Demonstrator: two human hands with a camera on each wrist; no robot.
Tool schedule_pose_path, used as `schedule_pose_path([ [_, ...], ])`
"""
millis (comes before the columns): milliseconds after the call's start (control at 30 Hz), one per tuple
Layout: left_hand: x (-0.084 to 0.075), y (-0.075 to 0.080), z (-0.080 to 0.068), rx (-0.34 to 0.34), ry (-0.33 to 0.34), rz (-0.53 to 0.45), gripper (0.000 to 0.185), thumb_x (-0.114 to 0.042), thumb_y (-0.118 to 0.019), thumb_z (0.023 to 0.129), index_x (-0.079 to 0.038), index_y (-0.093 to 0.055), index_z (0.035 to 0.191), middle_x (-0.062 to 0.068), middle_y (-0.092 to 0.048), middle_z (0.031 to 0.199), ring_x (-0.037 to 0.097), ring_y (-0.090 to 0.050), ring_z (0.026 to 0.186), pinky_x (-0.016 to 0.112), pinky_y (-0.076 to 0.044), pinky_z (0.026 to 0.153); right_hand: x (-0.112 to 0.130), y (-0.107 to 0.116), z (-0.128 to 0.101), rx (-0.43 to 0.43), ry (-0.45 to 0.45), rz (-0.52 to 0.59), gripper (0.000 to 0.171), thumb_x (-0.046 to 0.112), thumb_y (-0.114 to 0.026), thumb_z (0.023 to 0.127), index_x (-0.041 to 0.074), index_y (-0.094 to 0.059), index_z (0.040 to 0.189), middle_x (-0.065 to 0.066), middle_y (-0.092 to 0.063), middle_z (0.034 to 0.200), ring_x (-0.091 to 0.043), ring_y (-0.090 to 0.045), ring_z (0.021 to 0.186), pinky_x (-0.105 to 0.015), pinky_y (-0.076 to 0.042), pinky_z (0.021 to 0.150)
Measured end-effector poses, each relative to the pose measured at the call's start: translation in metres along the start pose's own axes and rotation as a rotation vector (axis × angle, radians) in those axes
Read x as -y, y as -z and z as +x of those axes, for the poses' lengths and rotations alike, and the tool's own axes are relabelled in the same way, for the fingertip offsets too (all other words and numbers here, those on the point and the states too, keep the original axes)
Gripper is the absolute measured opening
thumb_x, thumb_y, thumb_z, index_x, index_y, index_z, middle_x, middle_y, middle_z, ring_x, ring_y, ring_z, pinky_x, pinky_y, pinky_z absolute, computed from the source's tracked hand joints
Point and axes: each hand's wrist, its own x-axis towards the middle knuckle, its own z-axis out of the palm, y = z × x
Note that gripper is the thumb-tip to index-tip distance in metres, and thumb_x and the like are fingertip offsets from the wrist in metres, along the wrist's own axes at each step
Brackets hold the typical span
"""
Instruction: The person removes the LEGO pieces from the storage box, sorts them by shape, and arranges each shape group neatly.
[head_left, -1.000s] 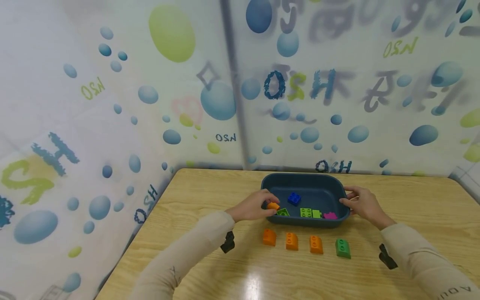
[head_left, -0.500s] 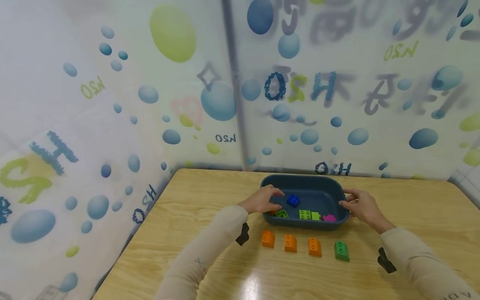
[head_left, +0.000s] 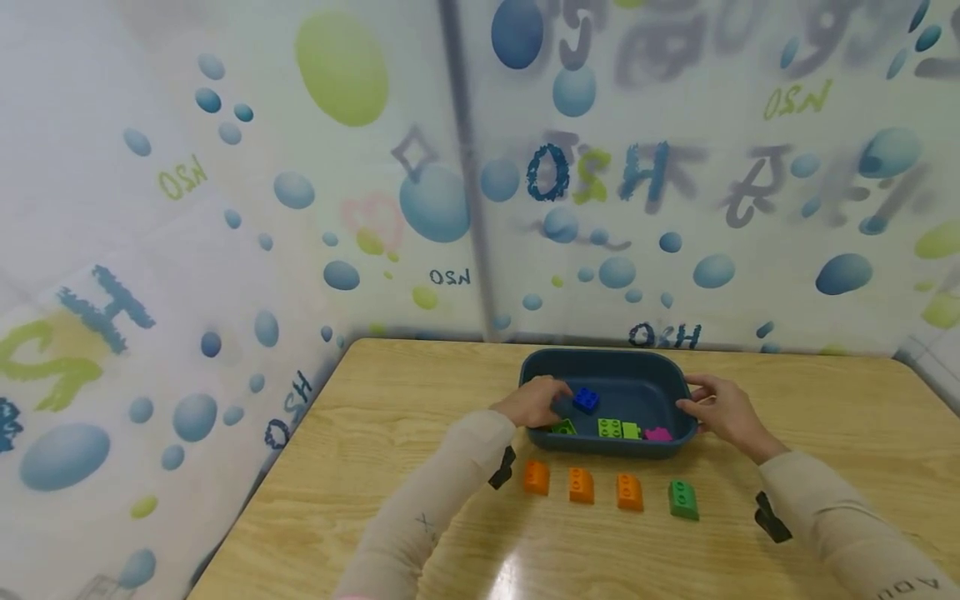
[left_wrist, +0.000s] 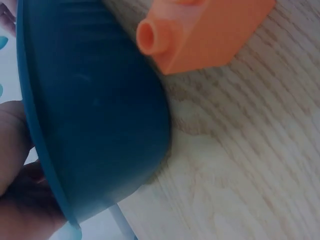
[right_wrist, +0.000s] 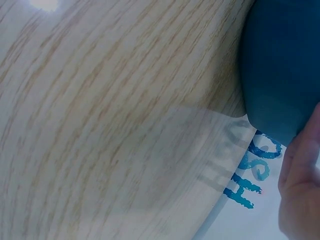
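Observation:
A dark blue plastic bin (head_left: 607,448) stands on the table. My left hand (head_left: 534,401) reaches over its left end, thumb and fingers apart, close to a dark blue brick (head_left: 586,399) and a green brick (head_left: 563,427). Whatever lies under the palm is hidden. In the left wrist view, part of this hand (left_wrist: 20,200) shows beyond the bin's rim. My right hand (head_left: 726,412) pinches the right end of the rim, thumb inside and fingers outside. Further along the bin's floor are a lime brick (head_left: 609,428), a smaller lime piece (head_left: 631,431) and a magenta piece (head_left: 658,434).
Before the bin, a row on the wooden table (head_left: 360,467) holds three orange curved bricks, the leftmost (head_left: 536,477), middle (head_left: 581,485) and right one (head_left: 629,492), then a green curved brick (head_left: 683,500). A printed wall covering (head_left: 510,250) rises behind the table.
My left hand has moved slightly right and deeper into the bin. An orange piece seen earlier by its fingers is now out of sight. My right hand stays on the rim.

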Motion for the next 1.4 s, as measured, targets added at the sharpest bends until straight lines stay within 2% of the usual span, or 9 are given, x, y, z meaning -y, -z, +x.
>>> schedule_pose_path([
  [167,-0.0022,-0.0028,0.0005,-0.017,0.002,0.015,0.038,-0.002,-0.061,0.08,-0.007,-0.056,0.117,0.007,-0.056,0.106,0.017,-0.052,0.095,0.02,-0.042,0.078,-0.0002,-0.0004,-0.0002,0.004,-0.014,0.002,0.055,0.01,-0.059,0.084,-0.014,-0.035,0.127,-0.027,-0.05,0.097,-0.028,-0.059,0.077,-0.031,-0.051,0.055],
  [367,0.0002,-0.0066,0.0026,-0.069,-0.047,0.019,0.037,-0.005,-0.064,0.079,-0.007,-0.058,0.115,0.006,-0.056,0.1,0.013,-0.049,0.085,0.016,-0.04,0.071,0.0002,-0.0006,0.0,0.004,-0.013,0.001,0.054,0.009,-0.059,0.084,-0.014,-0.035,0.126,-0.026,-0.051,0.096,-0.028,-0.059,0.077,-0.032,-0.051,0.055],
  [500,0.0017,-0.0062,0.0033,-0.071,-0.09,-0.004,0.037,-0.005,-0.065,0.079,-0.006,-0.057,0.116,0.008,-0.056,0.099,0.013,-0.047,0.081,0.016,-0.039,0.068,0.0008,-0.0006,0.0001,0.006,-0.007,0.007,0.054,0.009,-0.059,0.084,-0.014,-0.035,0.126,-0.026,-0.051,0.097,-0.029,-0.06,0.077,-0.033,-0.051,0.056],
  [567,0.0026,-0.0047,0.0031,-0.076,-0.1,-0.009,0.038,-0.007,-0.066,0.079,-0.007,-0.058,0.116,0.007,-0.055,0.101,0.013,-0.047,0.083,0.017,-0.04,0.07,0.0011,-0.0006,0.0002,0.007,-0.006,0.008,0.055,0.01,-0.059,0.084,-0.014,-0.035,0.126,-0.026,-0.051,0.096,-0.029,-0.06,0.077,-0.032,-0.051,0.056],
  [767,0.0053,-0.0007,0.001,-0.072,-0.057,0.035,0.04,-0.015,-0.068,0.078,-0.006,-0.059,0.115,0.004,-0.056,0.107,0.016,-0.049,0.095,0.021,-0.04,0.083,0.0012,-0.0003,0.0,0.005,-0.011,0.003,0.055,0.01,-0.059,0.084,-0.014,-0.034,0.127,-0.026,-0.051,0.096,-0.028,-0.059,0.076,-0.032,-0.051,0.055],
  [967,0.0056,-0.0046,0.0003,-0.056,-0.002,0.079,0.034,-0.015,-0.068,0.079,-0.005,-0.062,0.11,0.004,-0.059,0.104,0.014,-0.052,0.095,0.02,-0.041,0.082,0.0011,-0.0004,-0.0004,-0.003,-0.014,0.0,0.055,0.01,-0.059,0.084,-0.014,-0.035,0.127,-0.026,-0.05,0.097,-0.029,-0.059,0.076,-0.032,-0.051,0.055],
  [1200,0.0019,-0.0068,0.0032,-0.072,-0.025,0.045,0.026,-0.013,-0.068,0.078,-0.005,-0.066,0.102,0.003,-0.062,0.098,0.013,-0.053,0.088,0.017,-0.042,0.077,-0.0001,-0.0008,-0.0005,-0.008,-0.01,0.0,0.054,0.009,-0.059,0.084,-0.014,-0.035,0.127,-0.027,-0.05,0.097,-0.029,-0.059,0.076,-0.032,-0.051,0.055],
  [1400,0.0002,-0.0078,0.007,-0.069,-0.042,0.043,0.027,-0.013,-0.068,0.078,-0.004,-0.066,0.103,0.004,-0.06,0.098,0.013,-0.051,0.088,0.017,-0.041,0.077,0.0001,-0.001,-0.0008,-0.011,-0.005,0.003,0.054,0.01,-0.059,0.084,-0.014,-0.035,0.126,-0.026,-0.049,0.097,-0.029,-0.059,0.076,-0.032,-0.051,0.055],
])
